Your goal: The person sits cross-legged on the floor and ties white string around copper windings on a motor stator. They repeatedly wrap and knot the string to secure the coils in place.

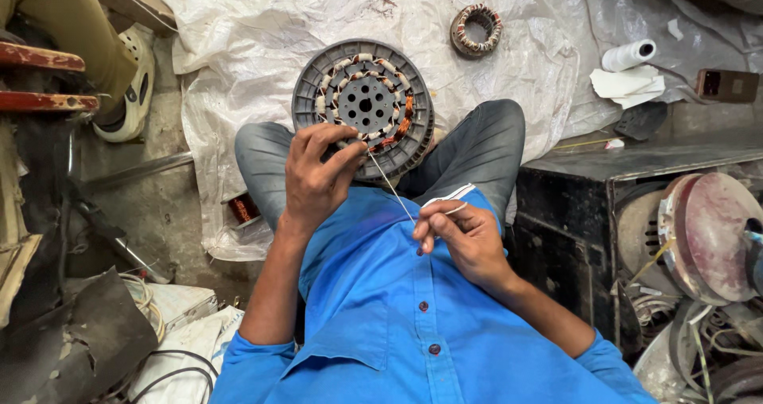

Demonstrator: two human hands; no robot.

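At nine o'clock lies a white sandal point(131, 82) on the concrete floor. Our left hand point(318, 177) pinches closed on the lower rim of the round grey fan stator with copper windings point(364, 102), which rests on our knees at twelve o'clock. A thin pale strip point(391, 186) runs from the stator to our right hand point(465, 237), whose fingers nip it shut over our blue shirt point(381, 309). At two o'clock stands a white paper roll point(628, 54).

A crumpled white plastic sheet point(262, 46) covers the grey concrete floor point(159, 205); a black metal cabinet point(572, 213) stands beside it.
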